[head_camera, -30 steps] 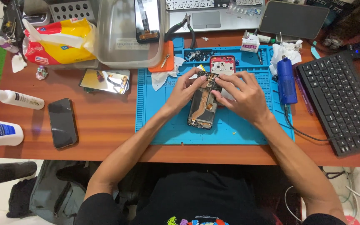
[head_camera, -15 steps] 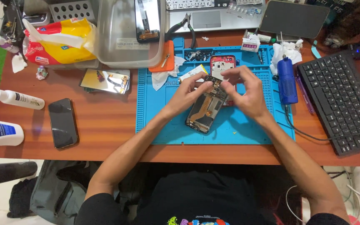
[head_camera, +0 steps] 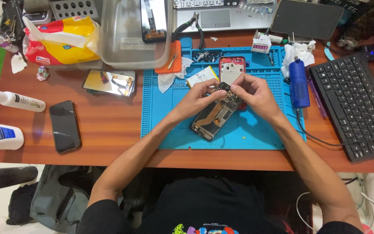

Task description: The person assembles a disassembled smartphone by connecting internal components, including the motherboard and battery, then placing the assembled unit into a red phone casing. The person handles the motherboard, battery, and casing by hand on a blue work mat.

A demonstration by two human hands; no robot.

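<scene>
An opened phone (head_camera: 215, 113) with its insides showing lies tilted on the blue work mat (head_camera: 260, 130). My left hand (head_camera: 198, 97) pinches its upper end from the left. My right hand (head_camera: 253, 92) grips the same end from the right, fingers curled over the top corner. Both hands meet above the phone's upper edge. Just behind them lies a red phone back cover (head_camera: 231, 66) and a pale flat battery (head_camera: 202, 76).
A blue electric screwdriver (head_camera: 298, 83) and black keyboard (head_camera: 355, 102) sit to the right. A black phone (head_camera: 65, 126), two white bottles (head_camera: 11, 100), a mirror-like panel (head_camera: 109, 82), a clear plastic box (head_camera: 135, 34) and a yellow-red bag (head_camera: 61, 41) are on the left.
The opened phone has turned from nearly straight to tilted, its top end lifted toward the right. Both hands moved up to that end.
</scene>
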